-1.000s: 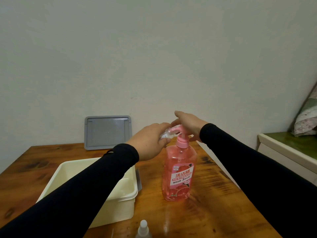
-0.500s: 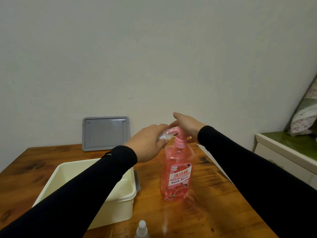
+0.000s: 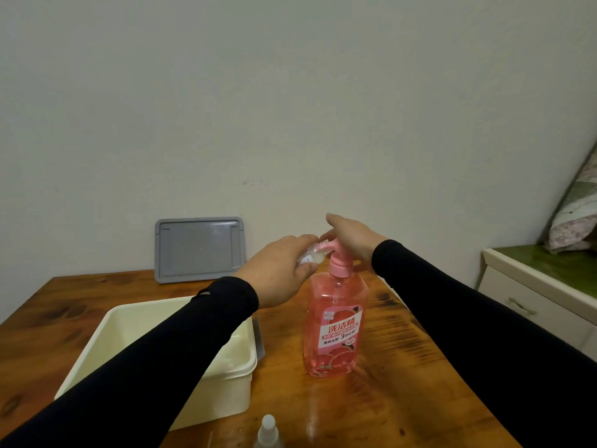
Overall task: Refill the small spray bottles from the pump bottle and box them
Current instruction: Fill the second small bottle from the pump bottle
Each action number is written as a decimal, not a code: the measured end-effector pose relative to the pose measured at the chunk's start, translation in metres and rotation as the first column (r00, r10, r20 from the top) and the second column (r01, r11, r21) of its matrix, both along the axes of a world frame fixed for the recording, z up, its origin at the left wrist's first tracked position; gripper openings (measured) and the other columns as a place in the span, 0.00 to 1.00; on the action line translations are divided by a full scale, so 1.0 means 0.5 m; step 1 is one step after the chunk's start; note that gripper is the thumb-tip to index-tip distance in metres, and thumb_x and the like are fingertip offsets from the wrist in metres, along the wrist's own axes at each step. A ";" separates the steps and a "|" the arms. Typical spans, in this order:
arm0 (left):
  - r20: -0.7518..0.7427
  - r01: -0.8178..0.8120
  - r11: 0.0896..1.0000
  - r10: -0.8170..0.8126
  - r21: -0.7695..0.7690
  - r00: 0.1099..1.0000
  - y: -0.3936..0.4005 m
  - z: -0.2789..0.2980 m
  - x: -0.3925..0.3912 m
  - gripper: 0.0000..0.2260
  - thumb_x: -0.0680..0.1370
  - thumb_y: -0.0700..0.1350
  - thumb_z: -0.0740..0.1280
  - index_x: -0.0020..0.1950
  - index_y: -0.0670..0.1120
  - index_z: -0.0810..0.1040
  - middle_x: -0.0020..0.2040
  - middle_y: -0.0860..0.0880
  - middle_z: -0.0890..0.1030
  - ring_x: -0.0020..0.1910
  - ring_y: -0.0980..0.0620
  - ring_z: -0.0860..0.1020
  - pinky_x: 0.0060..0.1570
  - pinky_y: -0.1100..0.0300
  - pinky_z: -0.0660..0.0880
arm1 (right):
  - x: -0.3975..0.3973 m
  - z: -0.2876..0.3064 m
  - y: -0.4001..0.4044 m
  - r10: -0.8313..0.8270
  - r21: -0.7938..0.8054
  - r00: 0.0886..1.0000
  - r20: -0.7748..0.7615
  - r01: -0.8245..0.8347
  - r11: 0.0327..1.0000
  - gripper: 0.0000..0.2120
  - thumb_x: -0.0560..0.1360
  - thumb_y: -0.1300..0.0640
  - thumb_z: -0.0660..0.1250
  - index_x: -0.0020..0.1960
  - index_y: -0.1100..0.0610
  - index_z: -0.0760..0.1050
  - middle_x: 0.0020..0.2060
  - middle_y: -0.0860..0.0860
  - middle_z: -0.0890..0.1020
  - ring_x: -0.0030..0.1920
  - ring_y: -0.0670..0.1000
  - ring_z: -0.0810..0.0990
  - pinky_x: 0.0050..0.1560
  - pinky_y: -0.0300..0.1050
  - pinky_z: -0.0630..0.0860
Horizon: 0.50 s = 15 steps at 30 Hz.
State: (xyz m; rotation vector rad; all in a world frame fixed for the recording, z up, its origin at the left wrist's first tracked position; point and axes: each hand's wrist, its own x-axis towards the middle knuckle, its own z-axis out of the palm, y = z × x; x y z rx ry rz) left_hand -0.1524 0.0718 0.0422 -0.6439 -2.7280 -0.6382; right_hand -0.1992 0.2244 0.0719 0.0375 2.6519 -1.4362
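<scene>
A pink pump bottle [image 3: 334,328] with a red label stands upright on the wooden table [image 3: 387,399]. My right hand [image 3: 350,236] rests palm-down on its pump head. My left hand [image 3: 279,273] grips a small clear spray bottle [image 3: 311,255], tilted with its mouth at the pump's nozzle. A cream plastic box [image 3: 226,373] sits left of the pump bottle, partly hidden by my left forearm. Another small spray bottle [image 3: 268,431] pokes up at the bottom edge, only its white top showing.
A grey lid [image 3: 198,248] leans against the wall at the back of the table. A white cabinet with a green top [image 3: 542,282] stands to the right, with a patterned cushion [image 3: 578,218] on it. The table's right edge runs close beside my right arm.
The view has shifted slightly. Both hands keep their places on the pump head and the small bottle, and the pump head sits a little lower.
</scene>
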 end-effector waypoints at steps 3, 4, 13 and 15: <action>-0.013 -0.003 1.000 0.003 0.000 1.000 -0.001 0.010 -0.002 0.22 0.82 0.51 0.59 0.75 0.52 0.61 0.70 0.50 0.71 0.66 0.51 0.70 0.60 0.62 0.64 | -0.006 0.013 0.001 0.003 -0.002 1.000 0.002 -0.003 1.000 0.28 0.79 0.40 0.46 0.64 0.56 0.73 0.58 0.55 0.78 0.58 0.57 0.75 0.65 0.58 0.68; -0.018 -0.002 1.000 0.002 -0.001 1.000 0.000 0.012 -0.002 0.22 0.82 0.51 0.59 0.75 0.52 0.61 0.69 0.50 0.71 0.65 0.51 0.70 0.59 0.63 0.64 | -0.007 0.016 0.001 0.003 -0.001 1.000 0.000 -0.003 1.000 0.28 0.79 0.40 0.46 0.64 0.56 0.73 0.57 0.55 0.78 0.58 0.57 0.75 0.65 0.58 0.68; -0.010 0.003 1.000 -0.003 -0.007 1.000 -0.001 -0.005 -0.006 0.22 0.82 0.52 0.59 0.75 0.51 0.61 0.69 0.49 0.71 0.66 0.50 0.70 0.62 0.60 0.65 | 0.001 -0.010 0.001 -0.004 0.044 0.999 -0.044 0.006 0.999 0.27 0.81 0.44 0.45 0.66 0.59 0.71 0.62 0.57 0.75 0.56 0.56 0.73 0.53 0.48 0.68; -0.006 0.004 1.000 -0.004 -0.009 1.000 -0.001 -0.005 -0.004 0.22 0.82 0.52 0.59 0.75 0.51 0.61 0.69 0.49 0.71 0.66 0.50 0.69 0.62 0.61 0.64 | 0.001 -0.009 0.002 -0.004 0.040 0.999 -0.048 0.006 0.999 0.27 0.81 0.44 0.45 0.67 0.60 0.70 0.62 0.58 0.75 0.55 0.56 0.73 0.53 0.48 0.68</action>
